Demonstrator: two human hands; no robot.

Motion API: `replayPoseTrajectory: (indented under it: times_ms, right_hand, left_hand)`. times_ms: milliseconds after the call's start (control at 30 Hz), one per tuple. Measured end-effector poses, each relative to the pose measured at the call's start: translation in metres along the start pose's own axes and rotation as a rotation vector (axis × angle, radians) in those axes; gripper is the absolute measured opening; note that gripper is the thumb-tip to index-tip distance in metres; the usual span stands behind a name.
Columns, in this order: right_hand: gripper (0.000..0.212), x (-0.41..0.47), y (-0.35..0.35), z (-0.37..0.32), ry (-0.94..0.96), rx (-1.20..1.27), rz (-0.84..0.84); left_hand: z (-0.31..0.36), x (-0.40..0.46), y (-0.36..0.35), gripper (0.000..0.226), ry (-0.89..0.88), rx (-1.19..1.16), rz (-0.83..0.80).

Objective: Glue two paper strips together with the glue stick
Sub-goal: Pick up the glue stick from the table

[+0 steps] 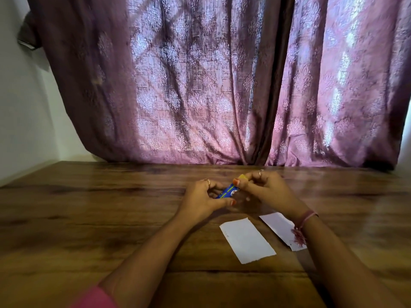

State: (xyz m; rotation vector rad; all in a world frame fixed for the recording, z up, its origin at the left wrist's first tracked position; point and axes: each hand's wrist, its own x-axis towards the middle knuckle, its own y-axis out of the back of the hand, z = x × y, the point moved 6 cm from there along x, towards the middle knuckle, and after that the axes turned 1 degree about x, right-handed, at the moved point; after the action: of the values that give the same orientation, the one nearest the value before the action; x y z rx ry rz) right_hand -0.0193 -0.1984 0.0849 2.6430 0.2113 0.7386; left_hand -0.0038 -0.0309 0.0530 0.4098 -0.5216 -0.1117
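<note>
A blue glue stick (229, 190) with a yellow cap (242, 176) is held above the wooden table (89, 218) between both hands. My left hand (203, 200) grips its blue body at the lower end. My right hand (265, 188) has its fingers closed on the yellow cap end. Two white paper strips lie flat on the table nearer to me: one strip (246, 240) lies between my forearms, the other strip (279, 226) is partly hidden under my right wrist.
A purple patterned curtain (200, 85) hangs along the table's far edge. A white wall (20, 107) stands at the left. My right wrist wears a pink thread band (300, 227).
</note>
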Motion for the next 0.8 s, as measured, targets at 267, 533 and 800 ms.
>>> replayPoseTrajectory:
  times_ms: [267,533,800]
  right_hand:
    - [0.01,-0.004,-0.003,-0.014,0.083,-0.034,-0.107]
    - [0.026,-0.005,-0.002,-0.009,-0.045,-0.133,-0.083]
    - [0.029,-0.005,0.012,-0.028,0.16,-0.284,-0.012]
  left_hand:
    - [0.011,-0.001,-0.002,0.027,-0.042,0.024,-0.138]
    - [0.014,0.002,0.008,0.035,-0.158,0.279,-0.073]
    - [-0.001,0.007,0.009,0.031,-0.119,0.194,-0.085]
